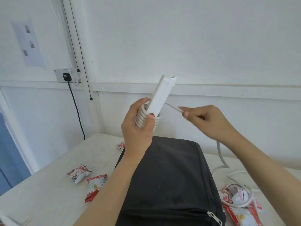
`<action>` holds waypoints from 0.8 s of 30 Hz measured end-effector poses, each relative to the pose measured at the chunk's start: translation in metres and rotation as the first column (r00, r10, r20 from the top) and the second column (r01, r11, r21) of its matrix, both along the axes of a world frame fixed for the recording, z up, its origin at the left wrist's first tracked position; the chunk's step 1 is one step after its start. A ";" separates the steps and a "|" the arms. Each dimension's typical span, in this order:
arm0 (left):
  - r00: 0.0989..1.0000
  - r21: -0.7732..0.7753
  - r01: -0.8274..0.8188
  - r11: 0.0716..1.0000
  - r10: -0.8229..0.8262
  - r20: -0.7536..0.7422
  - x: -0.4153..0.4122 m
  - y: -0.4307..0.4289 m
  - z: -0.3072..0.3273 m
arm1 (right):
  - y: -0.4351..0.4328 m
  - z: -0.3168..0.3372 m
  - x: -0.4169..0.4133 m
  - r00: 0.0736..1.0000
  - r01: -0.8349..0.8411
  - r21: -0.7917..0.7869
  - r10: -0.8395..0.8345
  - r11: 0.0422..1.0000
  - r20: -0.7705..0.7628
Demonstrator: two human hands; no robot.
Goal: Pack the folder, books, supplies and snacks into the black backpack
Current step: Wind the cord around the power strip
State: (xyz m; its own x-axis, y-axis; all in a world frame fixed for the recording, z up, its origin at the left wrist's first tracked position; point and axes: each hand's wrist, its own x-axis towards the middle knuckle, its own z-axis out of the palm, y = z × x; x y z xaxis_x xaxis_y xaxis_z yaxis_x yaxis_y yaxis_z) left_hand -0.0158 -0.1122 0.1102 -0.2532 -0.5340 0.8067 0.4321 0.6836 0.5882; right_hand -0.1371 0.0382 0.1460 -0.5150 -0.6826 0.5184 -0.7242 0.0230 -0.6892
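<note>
My left hand grips a white power strip, held upright above the black backpack. Several turns of its grey-white cable are coiled around the strip's lower end under my fingers. My right hand pinches the same cable to the right of the strip, pulled taut between the two hands. The loose cable end trails down behind my right arm to a white plug on the table. The backpack lies flat in the middle of the table, its zipper pull at the near edge.
Red-and-white snack packets lie on the white table: two at the left, one behind the backpack, several at the right under the plug. A wall socket with a black plug is at the left.
</note>
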 end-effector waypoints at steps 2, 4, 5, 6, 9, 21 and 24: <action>1.000 0.072 -0.024 0.997 0.024 0.012 -0.002 -0.002 -0.004 | 0.000 -0.006 0.022 1.000 0.006 0.012 -0.006 1.000 -0.022; 0.999 0.152 -0.034 0.988 0.031 0.025 -0.006 -0.001 -0.007 | -0.002 -0.012 0.043 0.985 0.067 0.076 -0.054 0.995 -0.161; 0.999 0.199 -0.030 0.980 0.025 0.025 -0.008 0.000 -0.008 | -0.004 -0.016 0.051 0.966 0.109 0.109 -0.080 0.988 -0.247; 0.999 0.241 -0.024 0.970 0.017 0.028 -0.011 0.001 -0.009 | -0.006 -0.020 0.058 0.942 0.150 0.134 -0.101 0.980 -0.319; 0.998 0.360 -0.011 0.933 -0.011 0.059 -0.017 0.005 -0.009 | -0.009 -0.024 0.065 0.901 0.246 0.153 -0.167 0.957 -0.401; 0.963 0.586 0.160 0.794 -0.256 0.084 -0.025 0.020 -0.015 | -0.015 -0.034 0.060 0.866 0.265 0.120 -0.182 0.957 -0.465; 0.970 0.548 0.108 0.830 -0.209 0.126 -0.022 0.012 -0.018 | -0.011 -0.037 0.059 0.854 0.254 0.122 -0.164 0.959 -0.493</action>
State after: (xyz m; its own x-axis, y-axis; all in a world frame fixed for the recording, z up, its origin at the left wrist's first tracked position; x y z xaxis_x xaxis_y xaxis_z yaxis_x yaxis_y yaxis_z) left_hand -0.0381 -0.0997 0.0923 -0.4793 -0.8079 0.3429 0.3642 0.1724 0.9152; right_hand -0.0783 0.0276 0.1092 -0.3789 -0.6893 0.6175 -0.9252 0.2990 -0.2338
